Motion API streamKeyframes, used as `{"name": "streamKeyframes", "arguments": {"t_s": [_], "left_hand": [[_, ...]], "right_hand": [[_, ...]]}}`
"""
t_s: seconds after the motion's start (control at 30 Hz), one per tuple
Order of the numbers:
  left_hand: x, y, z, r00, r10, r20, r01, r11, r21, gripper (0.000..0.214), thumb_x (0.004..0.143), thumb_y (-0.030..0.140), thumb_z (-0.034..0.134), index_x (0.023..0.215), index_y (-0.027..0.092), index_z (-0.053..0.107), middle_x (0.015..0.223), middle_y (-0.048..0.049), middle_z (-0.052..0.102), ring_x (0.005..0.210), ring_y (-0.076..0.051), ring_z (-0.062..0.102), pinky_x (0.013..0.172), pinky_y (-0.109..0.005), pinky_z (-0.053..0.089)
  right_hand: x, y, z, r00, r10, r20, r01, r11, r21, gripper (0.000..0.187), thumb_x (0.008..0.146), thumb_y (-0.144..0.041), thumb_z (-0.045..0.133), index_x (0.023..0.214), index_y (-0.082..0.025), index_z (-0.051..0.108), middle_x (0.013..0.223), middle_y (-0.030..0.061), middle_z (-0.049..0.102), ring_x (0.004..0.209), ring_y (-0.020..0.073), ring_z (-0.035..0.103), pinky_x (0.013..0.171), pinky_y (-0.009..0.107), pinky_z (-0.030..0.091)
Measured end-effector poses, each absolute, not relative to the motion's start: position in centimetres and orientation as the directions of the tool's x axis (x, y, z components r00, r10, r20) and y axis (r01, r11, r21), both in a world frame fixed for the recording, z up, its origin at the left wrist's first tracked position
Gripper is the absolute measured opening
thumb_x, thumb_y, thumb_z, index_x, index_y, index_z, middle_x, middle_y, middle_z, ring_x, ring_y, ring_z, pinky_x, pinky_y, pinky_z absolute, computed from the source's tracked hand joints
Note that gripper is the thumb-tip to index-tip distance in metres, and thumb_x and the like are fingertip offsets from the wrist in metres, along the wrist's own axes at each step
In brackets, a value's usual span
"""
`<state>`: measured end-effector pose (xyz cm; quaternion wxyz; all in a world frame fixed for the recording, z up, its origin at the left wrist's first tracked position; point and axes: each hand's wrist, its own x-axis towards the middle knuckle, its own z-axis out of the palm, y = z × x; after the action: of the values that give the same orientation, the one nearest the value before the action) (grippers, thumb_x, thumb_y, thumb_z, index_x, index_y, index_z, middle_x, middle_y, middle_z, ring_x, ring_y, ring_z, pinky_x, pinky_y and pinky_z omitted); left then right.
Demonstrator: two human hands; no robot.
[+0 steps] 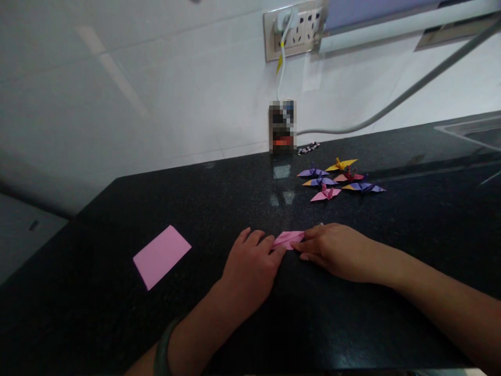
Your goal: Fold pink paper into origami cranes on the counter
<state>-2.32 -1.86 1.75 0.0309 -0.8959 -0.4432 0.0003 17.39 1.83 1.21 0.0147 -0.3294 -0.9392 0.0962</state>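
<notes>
A small piece of pink origami paper [288,239], folded to a narrow shape with slanted edges, lies flat on the dark stone counter [219,203]. My left hand [252,263] pins its left end between thumb and index finger, the other fingers spread on the counter. At the paper's right end, my right hand [334,250] has its fingers and thumb closed on the edge. Both ends of the paper are partly hidden under the fingers. Off to the left rests a pink paper rectangle [162,257], apart from both hands.
Several folded paper cranes stand beyond my right hand, among them a pink crane [325,194] and a yellow crane [341,165]. A propped phone-like item [282,127], pixelated, leans on the wall, with a cable [282,68] running to the socket [297,28]. A sink edge [462,128] shows right.
</notes>
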Motion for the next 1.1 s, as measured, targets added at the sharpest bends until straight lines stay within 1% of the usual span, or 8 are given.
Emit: {"name": "streamKeyframes", "arguments": {"t_s": [0.1, 0.3, 0.43, 0.53, 0.63, 0.73, 0.9, 1.1], "left_hand": [[-2.4, -1.7, 1.6, 0.618, 0.787, -0.007, 0.786, -0.617, -0.034, 0.034, 0.08, 0.018, 0.038, 0.111, 0.025, 0.05, 0.113, -0.0072, 0.052, 0.102, -0.024, 0.044, 0.088, -0.047, 0.031], [-2.4, -1.3, 1.3, 0.615, 0.787, -0.049, 0.787, -0.617, -0.016, 0.034, 0.08, 0.018, 0.038, 0.112, 0.025, 0.049, 0.118, -0.009, 0.048, 0.104, -0.026, 0.044, 0.086, -0.048, 0.033], [-2.4, -1.2, 1.3, 0.611, 0.791, -0.034, 0.791, -0.612, -0.012, 0.033, 0.082, 0.019, 0.036, 0.109, 0.024, 0.052, 0.121, -0.0085, 0.046, 0.108, -0.028, 0.041, 0.087, -0.049, 0.032], [-2.4, -1.2, 1.2, 0.628, 0.778, -0.03, 0.778, -0.628, 0.002, 0.033, 0.082, 0.02, 0.035, 0.11, 0.023, 0.051, 0.123, -0.008, 0.044, 0.111, -0.028, 0.038, 0.088, -0.049, 0.032], [-2.4, -1.3, 1.0, 0.651, 0.758, -0.035, 0.759, -0.651, 0.016, 0.035, 0.083, 0.018, 0.031, 0.115, 0.02, 0.047, 0.123, -0.007, 0.045, 0.113, -0.026, 0.036, 0.09, -0.047, 0.032], [-2.3, -1.4, 0.9, 0.668, 0.743, -0.053, 0.744, -0.667, 0.03, 0.038, 0.084, 0.016, 0.028, 0.12, 0.016, 0.041, 0.124, -0.007, 0.044, 0.115, -0.025, 0.034, 0.091, -0.046, 0.032], [-2.2, -1.4, 0.8, 0.666, 0.742, -0.07, 0.745, -0.664, 0.056, 0.039, 0.084, 0.017, 0.027, 0.12, 0.014, 0.04, 0.125, -0.0064, 0.043, 0.116, -0.023, 0.033, 0.092, -0.044, 0.031], [-2.4, -1.3, 0.6, 0.666, 0.744, -0.055, 0.745, -0.661, 0.088, 0.038, 0.084, 0.015, 0.027, 0.119, 0.016, 0.042, 0.124, -0.0045, 0.045, 0.116, -0.022, 0.034, 0.093, -0.043, 0.031]], "right_hand": [[17.2, 1.6, 1.2, -0.784, 0.62, -0.018, 0.611, 0.768, -0.189, 0.025, 0.082, -0.029, 0.043, 0.099, -0.023, 0.06, 0.079, 0.0052, 0.064, 0.073, 0.0182, 0.059, 0.066, 0.028, 0.039], [17.0, 1.5, 0.8, -0.772, 0.632, 0.076, 0.609, 0.768, -0.197, 0.023, 0.081, -0.026, 0.045, 0.098, -0.021, 0.06, 0.078, 0.0049, 0.064, 0.072, 0.0161, 0.058, 0.065, 0.026, 0.039], [17.3, 1.8, 1.0, -0.765, 0.642, 0.041, 0.622, 0.755, -0.208, 0.022, 0.082, -0.028, 0.043, 0.089, -0.022, 0.063, 0.071, 0.0031, 0.063, 0.068, 0.0149, 0.058, 0.063, 0.025, 0.039], [17.3, 2.2, 1.0, -0.723, 0.689, 0.054, 0.667, 0.717, -0.203, 0.027, 0.083, -0.03, 0.041, 0.105, -0.022, 0.056, 0.077, 0.0032, 0.061, 0.071, 0.0155, 0.057, 0.063, 0.025, 0.04], [16.9, 2.5, 0.6, -0.722, 0.689, 0.066, 0.671, 0.72, -0.178, 0.035, 0.084, -0.033, 0.039, 0.116, -0.023, 0.046, 0.079, 0.0033, 0.059, 0.071, 0.0156, 0.057, 0.061, 0.025, 0.04], [16.5, 2.7, 0.2, -0.744, 0.668, 0.035, 0.659, 0.741, -0.132, 0.031, 0.084, -0.033, 0.039, 0.112, -0.024, 0.049, 0.075, 0.0025, 0.058, 0.067, 0.015, 0.056, 0.058, 0.024, 0.039], [15.9, 2.6, 0.0, -0.75, 0.661, 0.012, 0.658, 0.748, -0.083, 0.03, 0.085, -0.034, 0.036, 0.106, -0.022, 0.053, 0.075, 0.0033, 0.06, 0.067, 0.0165, 0.057, 0.058, 0.026, 0.038], [16.4, 2.9, 0.0, -0.751, 0.66, 0.011, 0.655, 0.747, -0.118, 0.029, 0.085, -0.032, 0.038, 0.109, -0.024, 0.052, 0.074, 0.0028, 0.058, 0.066, 0.0153, 0.056, 0.058, 0.025, 0.037]]}}
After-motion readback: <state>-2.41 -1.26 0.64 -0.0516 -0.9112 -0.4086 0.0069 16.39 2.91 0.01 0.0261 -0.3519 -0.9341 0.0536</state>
